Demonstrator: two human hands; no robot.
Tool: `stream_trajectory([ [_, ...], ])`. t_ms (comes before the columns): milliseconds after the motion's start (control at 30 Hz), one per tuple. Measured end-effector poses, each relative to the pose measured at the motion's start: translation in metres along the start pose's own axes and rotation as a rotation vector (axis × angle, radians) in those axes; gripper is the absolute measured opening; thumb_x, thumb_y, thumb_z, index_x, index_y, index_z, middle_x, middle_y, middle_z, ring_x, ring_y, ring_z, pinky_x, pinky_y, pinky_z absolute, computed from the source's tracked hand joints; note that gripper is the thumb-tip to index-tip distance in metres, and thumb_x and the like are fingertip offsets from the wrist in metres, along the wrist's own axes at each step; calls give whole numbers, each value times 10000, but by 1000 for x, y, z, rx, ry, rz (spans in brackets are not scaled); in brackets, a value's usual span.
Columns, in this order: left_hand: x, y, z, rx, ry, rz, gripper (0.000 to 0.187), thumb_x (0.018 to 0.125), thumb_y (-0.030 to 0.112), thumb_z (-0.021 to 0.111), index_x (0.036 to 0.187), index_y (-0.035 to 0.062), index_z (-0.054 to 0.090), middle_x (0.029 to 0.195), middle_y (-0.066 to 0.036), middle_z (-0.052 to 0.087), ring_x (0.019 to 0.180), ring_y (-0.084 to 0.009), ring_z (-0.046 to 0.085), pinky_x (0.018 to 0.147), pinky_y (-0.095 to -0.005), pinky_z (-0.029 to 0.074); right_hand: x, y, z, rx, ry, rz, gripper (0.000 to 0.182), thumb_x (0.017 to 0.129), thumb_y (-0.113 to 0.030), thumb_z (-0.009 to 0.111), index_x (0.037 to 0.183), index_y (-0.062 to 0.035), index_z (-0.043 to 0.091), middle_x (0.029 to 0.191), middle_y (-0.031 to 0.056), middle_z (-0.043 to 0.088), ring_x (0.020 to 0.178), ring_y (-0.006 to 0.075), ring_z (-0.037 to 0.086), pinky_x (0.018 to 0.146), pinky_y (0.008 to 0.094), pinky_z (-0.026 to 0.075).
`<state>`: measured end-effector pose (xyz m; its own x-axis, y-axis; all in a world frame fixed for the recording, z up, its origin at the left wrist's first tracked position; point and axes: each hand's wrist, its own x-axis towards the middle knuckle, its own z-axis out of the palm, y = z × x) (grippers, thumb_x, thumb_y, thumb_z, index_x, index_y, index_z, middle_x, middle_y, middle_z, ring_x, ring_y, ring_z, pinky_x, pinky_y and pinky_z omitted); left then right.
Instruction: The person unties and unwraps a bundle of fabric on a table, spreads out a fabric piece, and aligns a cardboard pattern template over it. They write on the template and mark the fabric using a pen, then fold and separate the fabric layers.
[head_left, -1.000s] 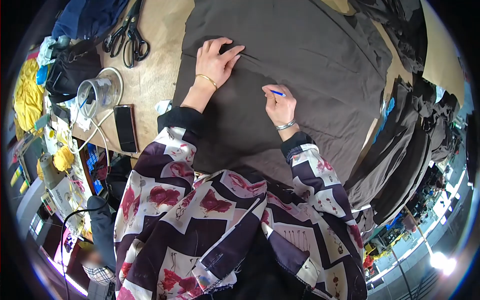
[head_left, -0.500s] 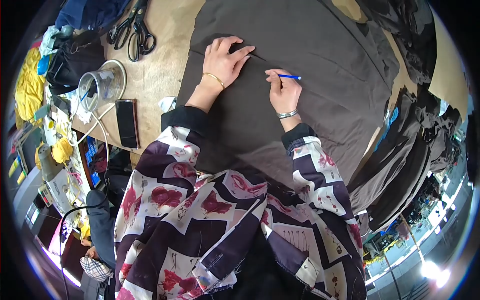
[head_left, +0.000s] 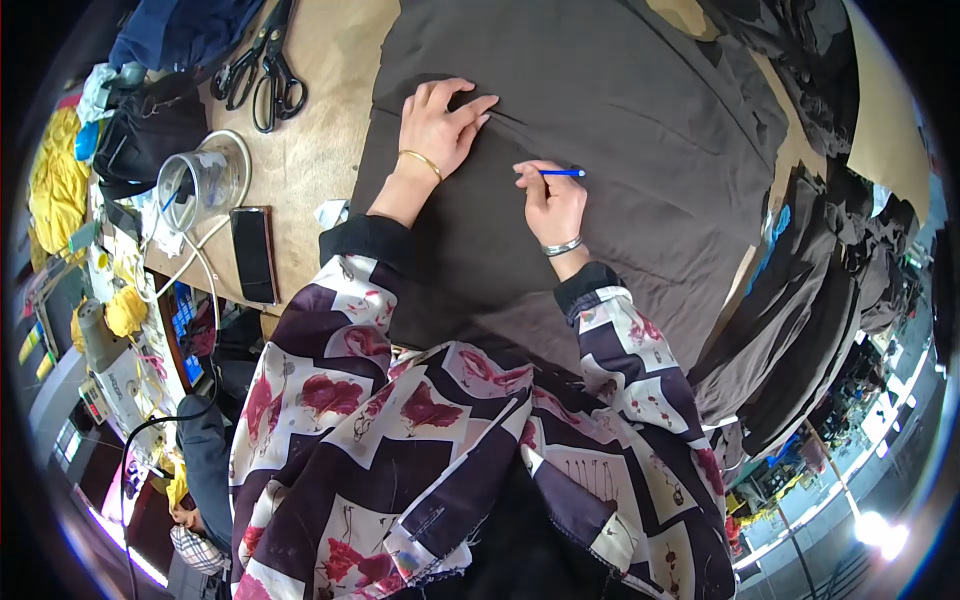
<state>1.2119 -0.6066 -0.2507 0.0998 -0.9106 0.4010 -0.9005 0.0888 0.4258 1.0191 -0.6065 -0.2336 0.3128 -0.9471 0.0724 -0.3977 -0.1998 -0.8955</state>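
Dark brown-grey fabric [head_left: 620, 120] is spread over the wooden table. On its left part rests my left hand [head_left: 440, 130], fingers apart and lying on the cloth, a gold bangle at the wrist. A slim blue pen [head_left: 563, 173] is pinched in my right hand [head_left: 553, 208], which is to the right of my left hand and slightly closer to my body. The pen's back end points right; its tip is hidden by my fingers. A silver bracelet circles my right wrist.
Two pairs of black scissors [head_left: 272, 90] lie at the upper left of the wooden table [head_left: 330, 100]. A clear plastic container [head_left: 192, 190], a phone [head_left: 254, 255] and a white cable are nearer. More dark cloth [head_left: 800, 320] hangs at right. Another person's hand [head_left: 187, 517] shows lower left.
My right hand has moved left and a little toward my body with the pen, closer to my left hand. My left hand stays on the fabric in nearly the same place.
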Motion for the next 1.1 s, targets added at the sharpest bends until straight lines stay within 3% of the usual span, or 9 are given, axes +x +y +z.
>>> stream_trajectory([
  [367,0,-1,2,-4,19,22,258,769,196,667,1014,277,680,1060,21,554,978,-222,513,795,-358,414,-4,13,5,-186,-38,-333,22,784,-34,632,799,-49,638,785,99,640,725,294,606,637,349,498],
  [567,4,4,-12,-46,-55,32,316,743,187,674,1058,207,667,1112,-31,551,1016,-254,502,850,-384,402,-41,21,-87,76,325,230,107,903,-70,536,880,5,609,845,61,655,753,128,625,684,257,490],
  [600,5,5,-15,-68,-63,38,332,714,189,676,1046,195,671,1115,-36,551,1023,-256,501,851,-384,400,-51,52,-117,379,457,215,126,922,-90,517,871,-6,596,836,54,643,781,124,599,719,247,470],
  [700,7,6,-22,-112,-97,56,361,666,187,675,1027,163,674,1121,-48,552,1032,-264,496,848,-381,397,-70,100,-215,-138,750,264,188,938,-141,509,845,-8,603,788,57,637,758,132,579,722,259,454],
  [733,7,6,-23,-151,-97,49,338,671,192,673,1007,152,680,1102,-46,563,1019,-258,503,842,-380,398,-72,92,-245,-599,681,399,270,950,-214,494,811,-12,607,706,87,642,673,178,615,659,287,482],
  [800,12,0,-18,-218,-58,23,222,693,178,664,901,104,686,996,-35,607,945,-234,535,815,-376,401,-96,147,-303,-901,659,288,321,924,-282,503,748,-26,583,634,145,623,578,337,615,531,436,479],
  [900,52,1,-15,-125,105,39,62,769,123,646,781,62,644,893,-40,623,826,-247,566,742,-365,422,-99,161,-341,-1285,479,561,293,899,-285,517,769,-28,574,707,173,625,688,381,609,613,467,483],
  [1000,110,-3,-3,-93,158,77,67,792,113,629,836,63,635,947,-71,631,861,-282,580,755,-390,448,-69,145,-337,-1124,674,451,222,825,-201,594,993,-57,604,998,166,612,928,362,583,798,435,465],
  [1100,170,-19,28,-32,144,89,111,800,119,614,903,82,634,1003,-89,629,950,-304,585,822,-405,458,4,115,-313,-945,430,120,303,795,-122,582,1094,-71,577,1019,147,604,1020,333,535,867,415,437],
])
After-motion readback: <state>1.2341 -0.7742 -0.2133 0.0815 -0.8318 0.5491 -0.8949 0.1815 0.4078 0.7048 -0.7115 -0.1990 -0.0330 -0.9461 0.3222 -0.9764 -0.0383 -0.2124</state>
